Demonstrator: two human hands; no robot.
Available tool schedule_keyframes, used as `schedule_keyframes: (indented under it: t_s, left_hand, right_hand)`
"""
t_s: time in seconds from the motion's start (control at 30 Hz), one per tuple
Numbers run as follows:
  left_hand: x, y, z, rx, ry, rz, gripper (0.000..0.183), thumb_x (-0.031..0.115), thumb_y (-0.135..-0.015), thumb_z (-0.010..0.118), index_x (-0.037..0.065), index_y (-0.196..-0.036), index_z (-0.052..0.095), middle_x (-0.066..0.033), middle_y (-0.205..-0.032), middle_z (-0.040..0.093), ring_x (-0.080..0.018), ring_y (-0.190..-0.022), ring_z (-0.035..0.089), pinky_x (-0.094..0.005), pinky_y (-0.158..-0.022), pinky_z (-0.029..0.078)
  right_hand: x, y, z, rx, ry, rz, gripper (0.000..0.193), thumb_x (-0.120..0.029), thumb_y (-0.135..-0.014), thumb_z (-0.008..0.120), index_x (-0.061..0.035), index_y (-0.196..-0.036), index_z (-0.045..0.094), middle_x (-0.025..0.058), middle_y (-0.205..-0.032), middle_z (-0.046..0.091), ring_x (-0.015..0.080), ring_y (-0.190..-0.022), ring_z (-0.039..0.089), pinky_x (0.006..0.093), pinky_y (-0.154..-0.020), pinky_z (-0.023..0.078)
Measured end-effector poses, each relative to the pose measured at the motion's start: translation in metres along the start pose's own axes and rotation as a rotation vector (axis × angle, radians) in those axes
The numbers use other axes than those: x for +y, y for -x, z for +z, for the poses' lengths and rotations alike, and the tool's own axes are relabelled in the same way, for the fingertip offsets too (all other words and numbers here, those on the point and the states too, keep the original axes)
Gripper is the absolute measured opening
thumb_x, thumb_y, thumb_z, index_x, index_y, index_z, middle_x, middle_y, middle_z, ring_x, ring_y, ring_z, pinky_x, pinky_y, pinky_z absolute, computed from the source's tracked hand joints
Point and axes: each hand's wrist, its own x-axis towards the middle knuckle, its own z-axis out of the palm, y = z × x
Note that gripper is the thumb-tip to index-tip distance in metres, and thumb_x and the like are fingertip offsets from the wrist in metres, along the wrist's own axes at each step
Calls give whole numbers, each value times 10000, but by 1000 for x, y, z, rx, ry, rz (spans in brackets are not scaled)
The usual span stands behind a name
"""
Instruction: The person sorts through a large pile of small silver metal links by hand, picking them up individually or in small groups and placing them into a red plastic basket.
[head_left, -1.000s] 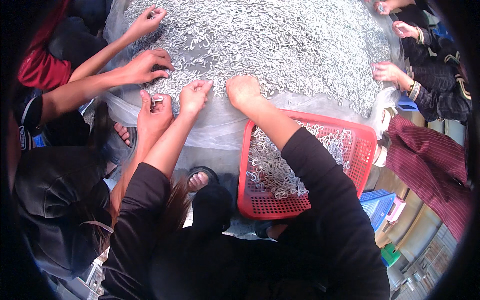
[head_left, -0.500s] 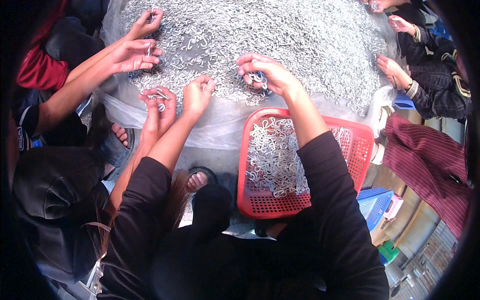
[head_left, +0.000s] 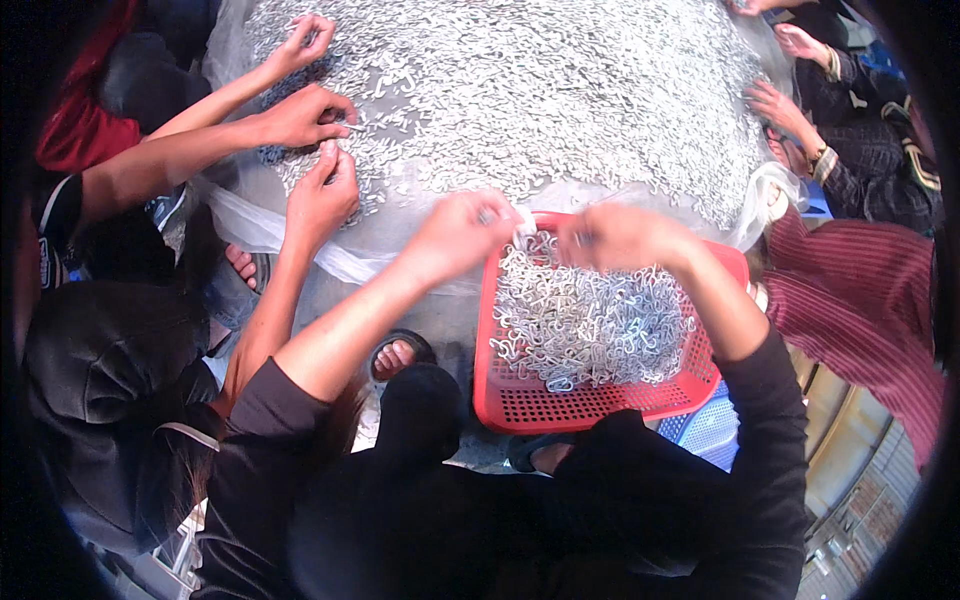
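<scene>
Rectangular, perforated red plastic basket, open side up, just beside the near edge of a broad spread of pieces. Heaped inside: small, silver-grey, S-shaped metal hooks, tangled at many angles, with bare holed plastic along the near side. Spread beyond in a dense, flat layer, thinner toward the left: loose, whitish-silver, curved metal pieces.

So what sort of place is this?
Probably a shared, informal workspace, perhaps a small workshop: a wide spread of pale pieces, a red basket of hooks, and other people's hands around the spread.
</scene>
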Motion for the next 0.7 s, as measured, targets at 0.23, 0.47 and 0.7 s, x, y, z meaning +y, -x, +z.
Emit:
schedule_keyframes:
  t_s: [0.23, 0.47, 0.7]
  left_hand:
    - [-1, 18, 58, -231, -447, 558, 186, 155, -767, 581, 59, -925, 603, -112, -893, 620, -222, -827, 602, -329, -747, 461]
    - [-22, -42, -24, 217, -680, -72, 138, 131, -747, 594, 28, -827, 643, -121, -708, 642, -213, -678, 633, -328, -640, 492]
    - [-73, -65, -5, 313, -570, -24, 351, 96, -699, 606, 5, -1036, 576, -171, -860, 623, -272, -810, 617, -349, -750, 478]
  right_hand:
    - [19, 24, -1, 135, 4, -64, 275, -210, -744, 629, -57, -973, 623, 117, -909, 636, 236, -862, 605, 350, -775, 462]
    - [39, -95, 5, 520, 88, 387, 226, -137, -733, 557, -59, -929, 640, 161, -953, 623, 269, -918, 599, 351, -787, 480]
    - [31, -133, 19, 534, -37, 494, 271, -104, -722, 545, -21, -967, 625, 194, -1040, 587, 298, -988, 569, 353, -836, 464]
